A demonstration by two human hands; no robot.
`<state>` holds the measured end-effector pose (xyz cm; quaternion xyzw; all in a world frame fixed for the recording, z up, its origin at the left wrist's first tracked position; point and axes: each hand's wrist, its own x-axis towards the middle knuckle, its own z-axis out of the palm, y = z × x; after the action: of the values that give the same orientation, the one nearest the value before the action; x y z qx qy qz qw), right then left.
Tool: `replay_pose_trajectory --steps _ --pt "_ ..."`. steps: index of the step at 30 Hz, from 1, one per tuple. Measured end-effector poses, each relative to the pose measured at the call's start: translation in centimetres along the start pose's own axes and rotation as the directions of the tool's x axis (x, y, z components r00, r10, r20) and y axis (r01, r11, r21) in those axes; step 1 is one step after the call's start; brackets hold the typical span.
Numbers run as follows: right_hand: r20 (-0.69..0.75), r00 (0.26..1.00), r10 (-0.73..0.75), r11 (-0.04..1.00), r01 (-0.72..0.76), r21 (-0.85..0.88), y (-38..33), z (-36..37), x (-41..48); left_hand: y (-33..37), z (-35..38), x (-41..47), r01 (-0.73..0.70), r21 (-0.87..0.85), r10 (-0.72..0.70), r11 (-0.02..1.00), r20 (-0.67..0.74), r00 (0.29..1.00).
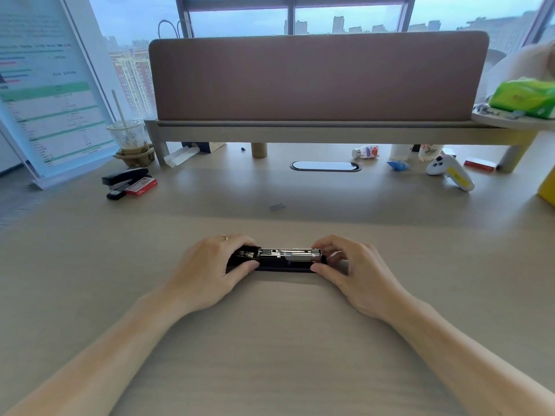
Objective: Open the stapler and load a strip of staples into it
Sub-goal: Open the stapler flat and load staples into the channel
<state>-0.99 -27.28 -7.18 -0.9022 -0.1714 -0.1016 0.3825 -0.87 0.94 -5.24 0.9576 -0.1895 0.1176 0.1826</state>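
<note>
**2 hands hold 1 stapler on the worktop**

The ends of the stapler (282, 260) are hidden under fingers, so its full shape is hard to see. Its shiny metal middle shows between the hands. I cannot tell if staples are inside.

The stapler lies flat on the worktop (270, 340), close to the person, stretched from left to right. The left hand (210, 271) wraps its grip around the left end, thumb in front and fingers over the top. The right hand (348, 268) pinches the right end, thumb in front and fingertips behind.

1 small strip of staples (277, 207) lies alone farther back, well apart from the hands. A second black stapler (121, 178) sits far left, touching 1 red staple box (141, 186). Another red box (479, 164) lies far right, partly blurred.
</note>
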Motion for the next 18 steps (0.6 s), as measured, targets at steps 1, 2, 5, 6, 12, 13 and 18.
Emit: replay_pose_trajectory --steps 1,2,5,6,12,13,18 --pt "-0.001 1.0 0.0 1.0 0.0 -0.002 0.0 0.0 0.0 0.1 -0.1 0.0 0.012 0.003 -0.012 1.0 0.015 1.0" --pt "-0.001 1.0 0.002 1.0 -0.002 -0.001 0.0 0.1 0.0 0.3 -0.3 0.1 0.031 0.006 -0.031 0.999 0.039 0.999" --pt "-0.006 1.0 0.003 1.0 -0.003 -0.015 0.0 0.1 0.0 0.8 -1.2 1.2 0.098 0.003 -0.098 0.995 0.139 0.985" --pt "-0.009 1.0 0.011 1.0 -0.011 -0.018 0.0 0.1 0.0 1.1 -1.6 2.1 0.122 -0.029 -0.116 0.992 0.155 0.981" --pt "-0.047 0.996 0.08 0.996 -0.077 0.051 -0.2 -0.1 0.3 1.6 -0.7 10.7 0.192 -0.075 -0.184 0.979 0.1 0.978" --pt "-0.057 0.994 0.092 0.994 -0.089 0.061 -0.2 -0.2 0.4 1.4 0.0 11.9 0.192 -0.039 -0.186 0.981 0.108 0.976" --pt "-0.065 0.991 0.117 0.991 -0.112 0.07 0.4 -0.1 0.9 0.1 3.7 15.5 0.239 0.089 -0.247 0.967 0.106 0.963"
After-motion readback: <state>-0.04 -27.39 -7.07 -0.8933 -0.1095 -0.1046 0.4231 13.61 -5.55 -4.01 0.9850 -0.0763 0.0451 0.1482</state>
